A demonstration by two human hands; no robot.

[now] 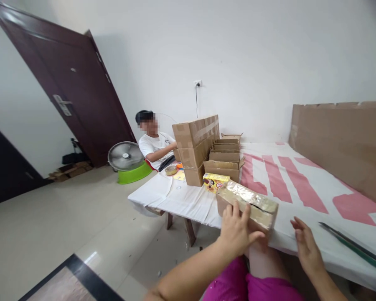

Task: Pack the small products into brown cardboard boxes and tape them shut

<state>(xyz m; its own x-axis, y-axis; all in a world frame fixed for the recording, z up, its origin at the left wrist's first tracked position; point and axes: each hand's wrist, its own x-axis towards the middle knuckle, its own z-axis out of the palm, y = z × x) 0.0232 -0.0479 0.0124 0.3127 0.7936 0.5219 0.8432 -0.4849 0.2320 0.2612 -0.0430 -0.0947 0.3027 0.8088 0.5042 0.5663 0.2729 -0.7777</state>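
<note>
A small cardboard box lies at the near edge of the table, its top shiny with clear tape and a dark gap along the seam. My left hand holds its near side, fingers over the upper edge and thumb stretched to the right. To the right of the box, my right hand is raised and apart from it, fingers loosely extended with nothing in them. A yellow printed carton stands just behind the box.
Taped boxes stand stacked beside a row of open-topped boxes. A tape roll lies near a seated co-worker. Dark, green-edged long blades lie at right. A cardboard sheet stands behind. A fan is at left.
</note>
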